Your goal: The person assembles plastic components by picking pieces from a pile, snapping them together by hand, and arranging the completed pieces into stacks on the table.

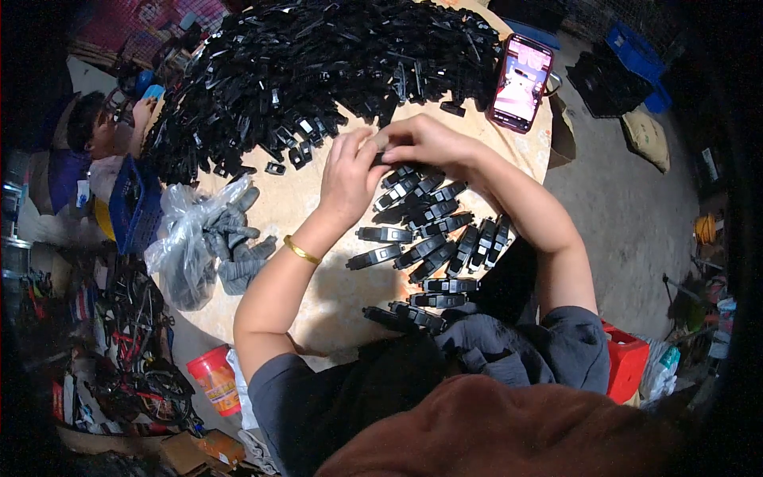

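Note:
My left hand [348,171] and my right hand [433,143] meet over the middle of the table, fingers closed on a small black plastic part [379,159]. Most of that part is covered by the fingers. Just beyond them spreads a big heap of loose black plastic pieces [318,63], a few with shiny bits. Below my right hand lie several longer black plastic pieces [437,211], side by side in loose rows reaching toward my body. A gold bracelet [302,250] circles my left wrist.
On the round light table [294,310], a clear plastic bag [191,238] and grey gloves [238,246] lie at left. A phone [520,83] with a lit screen lies at the right edge. Another person [103,131] is beyond the left edge, near a blue crate [131,203]. Red containers stand on the floor.

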A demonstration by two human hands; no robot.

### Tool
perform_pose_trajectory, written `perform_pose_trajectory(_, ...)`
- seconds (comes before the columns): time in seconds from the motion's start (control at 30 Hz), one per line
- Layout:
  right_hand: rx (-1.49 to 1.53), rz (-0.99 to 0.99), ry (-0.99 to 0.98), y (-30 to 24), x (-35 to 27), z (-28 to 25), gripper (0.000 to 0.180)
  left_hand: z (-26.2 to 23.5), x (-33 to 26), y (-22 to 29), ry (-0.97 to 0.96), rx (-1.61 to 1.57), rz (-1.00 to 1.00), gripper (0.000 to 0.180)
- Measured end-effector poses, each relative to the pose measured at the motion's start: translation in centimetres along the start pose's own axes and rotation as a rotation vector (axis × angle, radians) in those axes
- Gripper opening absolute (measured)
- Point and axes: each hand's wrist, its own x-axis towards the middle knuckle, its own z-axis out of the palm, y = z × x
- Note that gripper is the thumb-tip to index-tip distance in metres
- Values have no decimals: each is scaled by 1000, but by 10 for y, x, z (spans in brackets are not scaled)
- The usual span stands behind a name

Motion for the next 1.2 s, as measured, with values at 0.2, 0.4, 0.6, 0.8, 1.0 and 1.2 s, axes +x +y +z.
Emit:
perform_pose_trajectory(0.2,-493,-242,328,8,7,-1,24,0,-5,-8,-166,-92,-206,25)
perform_pose_trajectory(0.4,-785,-340,401,14,14,2,31,3,-3,-6,-119,39,-271,20)
perform_pose_trajectory(0.6,-1055,-396,345,18,22,-4,21,-1,-1,-13,-238,21,-402,21)
perform_pose_trajectory(0.8,-932,-346,312,18,15,0,21,-8,-3,-35,-226,-134,-449,26)
perform_pose_trajectory(1.0,-569,-335,489,9,8,4,26,-9,-5,-30,-111,33,-234,24)
perform_pose_trajectory(1.2,-382,-211,284,5,8,15,21,-1,-4,-18,-159,-81,-258,23)
